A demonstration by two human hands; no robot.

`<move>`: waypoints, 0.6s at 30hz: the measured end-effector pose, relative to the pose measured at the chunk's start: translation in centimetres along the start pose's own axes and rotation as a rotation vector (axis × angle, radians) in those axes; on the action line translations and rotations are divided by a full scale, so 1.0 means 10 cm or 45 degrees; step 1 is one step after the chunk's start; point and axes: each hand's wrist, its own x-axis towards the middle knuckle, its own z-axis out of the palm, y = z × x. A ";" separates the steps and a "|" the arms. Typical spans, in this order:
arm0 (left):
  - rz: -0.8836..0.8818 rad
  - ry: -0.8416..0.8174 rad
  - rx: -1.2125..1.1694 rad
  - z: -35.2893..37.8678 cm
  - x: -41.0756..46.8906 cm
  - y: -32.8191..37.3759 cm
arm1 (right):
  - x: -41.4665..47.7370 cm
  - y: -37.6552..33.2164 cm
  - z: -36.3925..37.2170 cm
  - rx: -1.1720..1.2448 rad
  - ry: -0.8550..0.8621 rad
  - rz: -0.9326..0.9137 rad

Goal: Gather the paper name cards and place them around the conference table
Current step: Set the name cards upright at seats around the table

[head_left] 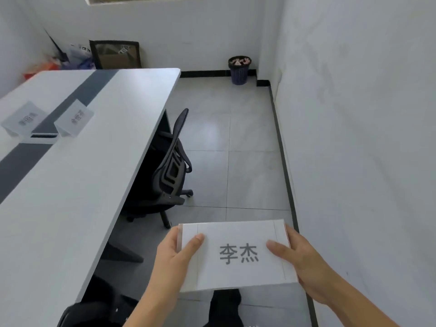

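Note:
A white paper name card (236, 256) with two printed black characters is held low in the middle of the view, over the floor to the right of the table. My left hand (175, 256) grips its left edge and my right hand (304, 263) grips its right edge, thumbs on top. It looks like a stack of several sheets. Two folded name cards stand on the white conference table (94, 149) at the far left: one (74, 118) by the dark centre strip, another (23, 119) beyond it.
A black office chair (169, 168) is pushed under the table's right side. Another chair (118, 54) and bags sit at the far wall. A dark waste bin (239, 69) stands in the corner. A white wall runs close on the right, with tiled floor between.

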 end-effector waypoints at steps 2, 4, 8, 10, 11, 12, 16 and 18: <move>0.016 -0.059 0.049 0.04 0.52 0.16 | 0.44 -0.21 -0.10 0.021 0.054 -0.034; 0.041 -0.122 0.131 0.05 1.06 0.36 | 0.86 -0.48 -0.24 0.017 0.124 -0.077; 0.050 -0.161 0.264 0.06 2.09 0.85 | 1.57 -1.13 -0.56 -0.030 0.326 -0.221; 0.020 -0.197 0.263 0.14 2.55 1.09 | 1.87 -1.40 -0.77 -0.037 0.413 -0.272; 0.017 -0.224 0.271 0.20 2.75 1.21 | 2.01 -1.51 -0.87 -0.026 0.466 -0.283; 0.022 -0.251 0.280 0.27 2.94 1.32 | 2.16 -1.62 -0.97 -0.009 0.519 -0.296; 0.007 -0.319 0.322 0.63 3.76 1.65 | 2.94 -2.00 -1.45 0.036 0.648 -0.349; -0.016 -0.321 0.346 0.84 4.21 1.77 | 3.40 -2.19 -1.73 0.053 0.664 -0.361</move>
